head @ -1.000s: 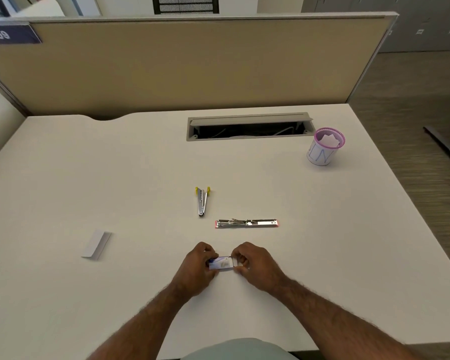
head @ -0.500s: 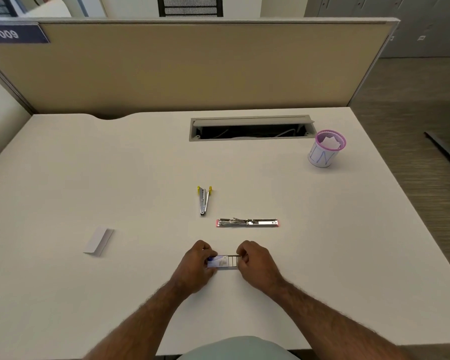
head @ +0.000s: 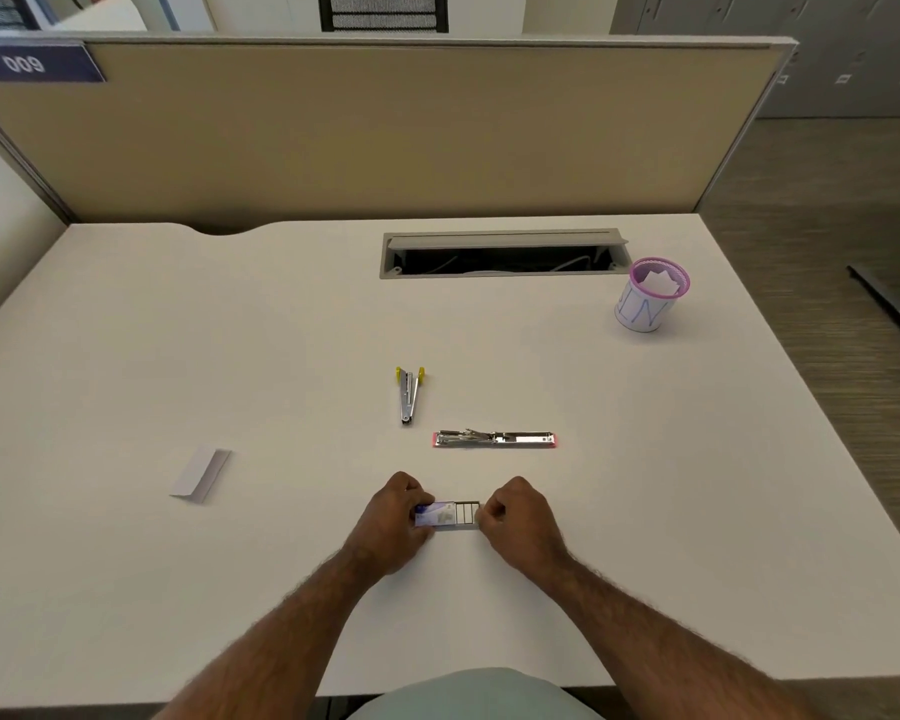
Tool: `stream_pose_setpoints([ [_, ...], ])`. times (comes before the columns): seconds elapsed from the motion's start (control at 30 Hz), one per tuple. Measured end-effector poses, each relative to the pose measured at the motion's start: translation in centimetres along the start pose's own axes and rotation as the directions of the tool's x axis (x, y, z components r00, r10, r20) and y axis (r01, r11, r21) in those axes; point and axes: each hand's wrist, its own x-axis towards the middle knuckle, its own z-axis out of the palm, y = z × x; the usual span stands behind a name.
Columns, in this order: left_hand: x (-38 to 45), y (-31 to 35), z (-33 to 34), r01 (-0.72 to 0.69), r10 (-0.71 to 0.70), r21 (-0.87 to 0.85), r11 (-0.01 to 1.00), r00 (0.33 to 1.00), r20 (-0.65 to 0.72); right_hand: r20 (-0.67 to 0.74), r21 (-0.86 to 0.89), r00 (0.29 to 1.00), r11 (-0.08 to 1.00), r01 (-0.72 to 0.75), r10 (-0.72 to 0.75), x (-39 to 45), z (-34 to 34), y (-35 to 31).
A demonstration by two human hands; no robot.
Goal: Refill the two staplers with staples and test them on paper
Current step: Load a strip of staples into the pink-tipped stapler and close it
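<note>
L hand (head: 393, 522) has fingers curled round the sleeve of a small staple box (head: 434, 514), pinching its left end. R hand (head: 520, 519) is curled too, fingertips pinching the right end of the box's inner tray (head: 466, 513), which sticks out to the right of the sleeve w/ staple strips visible in it. Box sits low at the near-centre of the desk (head: 126, 356), long axis running left-right, tray end pointing right.

Just beyond the hands lies the pink stapler (head: 494, 439), opened out flat, long axis also left-right, metal side up. Near it, further back & to the left, the yellow stapler (head: 409, 394) lies w/ long axis pointing roughly away from the person, yellow end far, narrow metal tip near; its two arms are splayed a bit at the far end.

Folded white paper (head: 200, 472) is well apart on the left of the desk. A pink-rimmed cup (head: 648, 301) w/ paper scraps stands far right, beside the open cable slot (head: 502, 252).
</note>
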Motion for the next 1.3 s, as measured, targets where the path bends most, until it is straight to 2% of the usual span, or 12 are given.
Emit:
stream_pose_setpoints([
  [0.2, 0.0, 0.1, -0.1, 0.001, -0.001, 0.004, 1.0, 1.0, 0.004, 0.03, -0.089, 0.993, 0.99, -0.113, 0.116, 0.4, -0.1, -0.9],
  [0.3, 0.0, 0.1, -0.1, -0.004, 0.004, 0.013, 1.0, 1.0, 0.009, 0.046, -0.087, 0.992, 0.989, -0.116, 0.12, 0.5, -0.2, -1.2],
  [0.57, 0.1, -0.1, 0.0, 0.004, -0.004, 0.021, 1.0, 1.0, 0.018, 0.034, -0.034, 0.998, 0.997, 0.063, -0.062, -0.5, -0.1, -0.4],
  [0.7, 0.2, -0.1, 0.1, 0.011, -0.012, 0.027, 1.0, 1.0, 0.024, 0.025, -0.029, 0.995, 0.995, 0.094, -0.093, -0.9, -0.1, -0.4],
  [0.9, 0.2, -0.1, 0.1, 0.008, -0.009, 0.04, 0.999, 1.0, 0.022, 0.066, -0.137, 0.983, 0.975, 0.177, -0.169, -1.1, 0.2, 0.1],
  [1.13, 0.2, 0.0, 0.1, 0.0, -0.001, 0.034, 0.999, 1.0, 0.014, 0.027, -0.204, 0.972, 0.951, 0.233, -0.232, -0.8, 0.6, 0.5],
  [1.23, 0.1, 0.0, 0.0, 0.001, -0.002, 0.025, 1.0, 1.0, 0.009, 0.004, -0.179, 0.963, 0.948, 0.265, -0.268, -0.7, 0.7, 0.7],
  [1.3, 0.2, -0.1, 0.0, -0.002, 0.001, 0.023, 1.0, 1.0, 0.01, 0.011, -0.098, 0.96, 0.955, 0.28, -0.28, -0.6, 0.7, 0.8],
])
